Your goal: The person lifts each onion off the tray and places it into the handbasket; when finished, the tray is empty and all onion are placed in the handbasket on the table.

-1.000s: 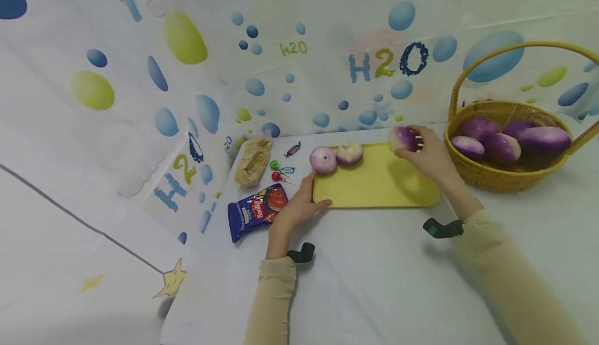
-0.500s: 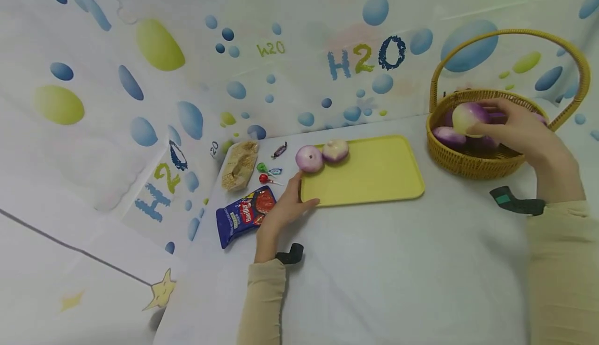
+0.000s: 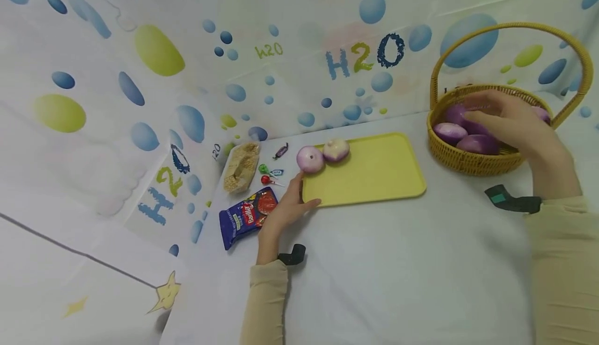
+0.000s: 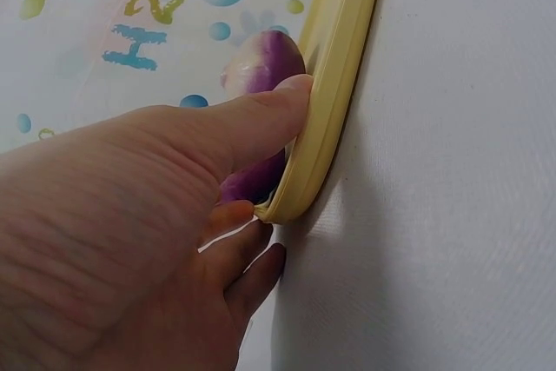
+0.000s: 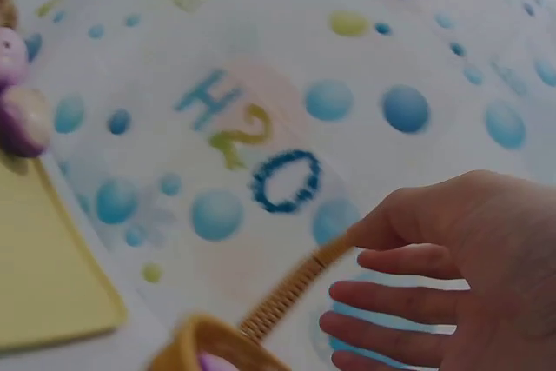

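Observation:
My left hand grips the left end of a yellow tray; in the left wrist view its thumb lies over the tray's rim and the fingers curl at the corner. Two purple-and-white onions sit side by side at the tray's back left. Over a wicker basket on the right hovers my right hand, fingers loosely extended and holding nothing. Purple vegetables, among them a streaked one and a darker one, lie in the basket, partly hidden by this hand.
Left of the tray lie a blue Barilla packet, a bag of pale grains, a red lollipop, a green one and a purple wrapped candy. The basket's tall handle arches above it. A patterned sheet hangs behind.
My right hand has carried an onion from above the tray's right end to the basket and let it go there. The left hand stays on the tray; the head view has shifted slightly.

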`<state>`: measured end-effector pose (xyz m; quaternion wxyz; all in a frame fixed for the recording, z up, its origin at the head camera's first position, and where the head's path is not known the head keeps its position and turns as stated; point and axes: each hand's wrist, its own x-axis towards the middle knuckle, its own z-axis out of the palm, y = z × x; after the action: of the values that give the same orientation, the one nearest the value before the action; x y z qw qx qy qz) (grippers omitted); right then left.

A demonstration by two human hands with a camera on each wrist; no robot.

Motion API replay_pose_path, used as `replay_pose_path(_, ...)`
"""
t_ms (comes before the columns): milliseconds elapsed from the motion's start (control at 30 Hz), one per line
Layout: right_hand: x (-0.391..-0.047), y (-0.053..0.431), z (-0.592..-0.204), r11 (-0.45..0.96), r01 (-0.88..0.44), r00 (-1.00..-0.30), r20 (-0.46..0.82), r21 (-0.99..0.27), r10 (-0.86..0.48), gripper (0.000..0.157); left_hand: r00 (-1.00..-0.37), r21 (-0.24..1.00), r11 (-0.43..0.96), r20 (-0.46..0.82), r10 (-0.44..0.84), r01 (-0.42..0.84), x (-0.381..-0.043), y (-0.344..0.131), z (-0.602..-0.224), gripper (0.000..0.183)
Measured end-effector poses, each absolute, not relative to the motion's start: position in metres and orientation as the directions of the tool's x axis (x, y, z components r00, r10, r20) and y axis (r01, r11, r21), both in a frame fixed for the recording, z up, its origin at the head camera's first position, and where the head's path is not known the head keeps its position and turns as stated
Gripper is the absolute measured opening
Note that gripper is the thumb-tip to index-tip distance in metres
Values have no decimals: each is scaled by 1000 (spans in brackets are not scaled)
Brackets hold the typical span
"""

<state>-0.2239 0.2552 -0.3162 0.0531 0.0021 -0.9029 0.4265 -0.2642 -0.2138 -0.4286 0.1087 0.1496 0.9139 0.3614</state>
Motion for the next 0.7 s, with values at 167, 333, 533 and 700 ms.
replay_pose_path(167,-242,195,-323,650,-184,-983,133,-737,-127,52,-929,702,681,-76,362,208,-266,-218,-429,93)
replay_pose_path(333,-263,131,-351,617,-257,-962,138,-744,-234,49,-926,701,681,-80,369,211,-265,-219,-428,93)
replay_pose_path(533,-294,70,-382,590,-283,-957,182,-756,-225,58,-922,705,675,-77,380,219,-263,-221,-427,92)
replay_pose_path(700,-326,33,-398,646,-295,-955,206,-704,-212,73,-913,708,663,-63,404,244,-264,-223,-426,93)
